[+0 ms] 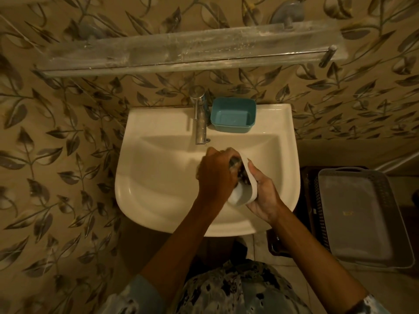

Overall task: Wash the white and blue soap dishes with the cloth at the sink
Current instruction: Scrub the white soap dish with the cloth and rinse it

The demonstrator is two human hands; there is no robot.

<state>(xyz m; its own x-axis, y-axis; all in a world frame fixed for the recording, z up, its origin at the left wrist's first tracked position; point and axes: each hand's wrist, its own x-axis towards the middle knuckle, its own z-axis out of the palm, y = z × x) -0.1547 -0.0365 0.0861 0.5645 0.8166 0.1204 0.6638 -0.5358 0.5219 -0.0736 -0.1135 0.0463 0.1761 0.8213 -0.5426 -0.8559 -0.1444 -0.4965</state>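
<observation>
Mid-scrub on white dish (246, 192) over the sink (136, 123): right hand (264, 196) grips it, left hand (215, 174) works the bunched cloth (240, 171) inside; blue dish (233, 114) on back rim probably next.

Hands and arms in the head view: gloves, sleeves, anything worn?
No gloves; left hand and right hand bare, forearms bare. The left sleeve and right sleeve end near the elbows, pale blue-grey with dark blotches like the shirt. No watch or ring visible.

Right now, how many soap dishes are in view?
2. The blue soap dish sits on the sink ledge beside the tap; the white soap dish is in the right hand, over that sink.
</observation>
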